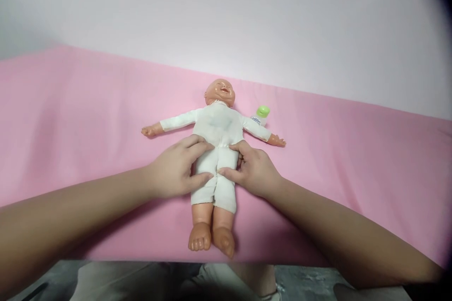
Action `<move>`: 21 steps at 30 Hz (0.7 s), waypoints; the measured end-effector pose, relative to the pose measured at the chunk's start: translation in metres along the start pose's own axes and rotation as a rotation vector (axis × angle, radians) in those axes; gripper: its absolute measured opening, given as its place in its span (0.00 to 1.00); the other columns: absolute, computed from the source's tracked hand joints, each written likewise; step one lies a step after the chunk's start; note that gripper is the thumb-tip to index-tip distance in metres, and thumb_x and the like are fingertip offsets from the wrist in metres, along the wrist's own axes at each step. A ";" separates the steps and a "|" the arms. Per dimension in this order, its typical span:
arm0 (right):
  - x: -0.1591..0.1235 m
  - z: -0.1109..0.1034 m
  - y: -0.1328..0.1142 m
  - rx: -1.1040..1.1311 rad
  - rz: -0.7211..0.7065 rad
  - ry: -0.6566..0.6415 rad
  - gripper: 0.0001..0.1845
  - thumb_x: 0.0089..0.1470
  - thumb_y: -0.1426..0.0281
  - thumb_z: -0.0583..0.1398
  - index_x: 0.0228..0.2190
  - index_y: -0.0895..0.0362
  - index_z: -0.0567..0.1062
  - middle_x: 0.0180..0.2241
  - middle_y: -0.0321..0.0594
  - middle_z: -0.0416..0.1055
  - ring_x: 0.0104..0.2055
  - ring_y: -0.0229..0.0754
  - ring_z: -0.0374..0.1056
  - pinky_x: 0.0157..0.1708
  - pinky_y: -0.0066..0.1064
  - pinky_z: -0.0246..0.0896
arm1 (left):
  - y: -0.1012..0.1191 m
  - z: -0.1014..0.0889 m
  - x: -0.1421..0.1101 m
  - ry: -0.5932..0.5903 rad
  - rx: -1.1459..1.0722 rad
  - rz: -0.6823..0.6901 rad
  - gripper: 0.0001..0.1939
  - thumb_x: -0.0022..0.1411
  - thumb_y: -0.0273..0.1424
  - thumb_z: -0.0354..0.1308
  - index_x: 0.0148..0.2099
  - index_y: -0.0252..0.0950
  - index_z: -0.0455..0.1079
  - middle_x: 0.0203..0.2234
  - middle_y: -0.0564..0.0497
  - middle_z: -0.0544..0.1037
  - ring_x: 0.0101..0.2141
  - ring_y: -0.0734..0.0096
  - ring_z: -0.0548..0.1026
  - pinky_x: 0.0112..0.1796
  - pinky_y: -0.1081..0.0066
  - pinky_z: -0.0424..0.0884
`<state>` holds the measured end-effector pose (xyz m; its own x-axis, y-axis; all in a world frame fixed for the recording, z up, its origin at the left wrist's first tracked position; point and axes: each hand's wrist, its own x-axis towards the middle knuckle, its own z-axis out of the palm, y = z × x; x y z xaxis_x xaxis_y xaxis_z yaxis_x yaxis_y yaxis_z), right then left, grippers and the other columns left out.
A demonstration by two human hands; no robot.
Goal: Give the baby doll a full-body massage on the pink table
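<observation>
A baby doll [219, 124] with a white cloth body lies on its back, head away from me and feet toward me. Its arms are spread to both sides. My left hand [180, 164] grips the doll's hip and thigh on the left side, thumb on the upper leg and fingers at the waist. On the opposite side, my right hand [256, 167] holds the other hip and thigh in much the same way, with some fingers curled under and partly hidden. Both thumbs rest near the seam between the legs.
A pink cloth [116, 103] covers the surface under the doll. Beside the doll's arm on the right lies a small clear bottle with a light green cap [263, 111], partly hidden by that arm. Behind stands a pale wall [226, 19]. The near edge of the surface runs just below the doll's feet.
</observation>
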<state>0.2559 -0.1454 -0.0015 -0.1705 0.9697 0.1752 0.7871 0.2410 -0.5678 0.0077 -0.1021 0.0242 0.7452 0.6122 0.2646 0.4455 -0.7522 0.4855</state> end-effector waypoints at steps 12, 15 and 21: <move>0.002 0.001 0.001 -0.024 0.001 0.038 0.31 0.50 0.50 0.70 0.50 0.50 0.71 0.32 0.34 0.77 0.34 0.44 0.73 0.33 0.33 0.60 | 0.004 0.002 -0.002 -0.004 0.098 -0.003 0.27 0.62 0.38 0.60 0.61 0.36 0.65 0.52 0.43 0.70 0.51 0.54 0.72 0.52 0.57 0.71; 0.002 0.002 0.002 -0.032 0.000 0.044 0.31 0.50 0.49 0.70 0.50 0.51 0.71 0.32 0.34 0.77 0.34 0.45 0.73 0.34 0.33 0.60 | 0.004 0.002 -0.003 0.000 0.097 0.004 0.26 0.62 0.38 0.60 0.61 0.36 0.64 0.52 0.42 0.70 0.51 0.53 0.72 0.52 0.56 0.71; 0.002 0.003 0.002 -0.052 -0.018 0.043 0.32 0.51 0.49 0.69 0.50 0.51 0.71 0.33 0.35 0.77 0.33 0.45 0.72 0.33 0.33 0.60 | 0.005 0.004 -0.002 0.005 0.122 -0.008 0.26 0.63 0.38 0.60 0.61 0.35 0.65 0.53 0.42 0.70 0.52 0.53 0.71 0.52 0.56 0.70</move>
<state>0.2559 -0.1432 -0.0046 -0.1596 0.9623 0.2202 0.8140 0.2545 -0.5222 0.0099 -0.1077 0.0227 0.7389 0.6193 0.2654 0.5088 -0.7711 0.3829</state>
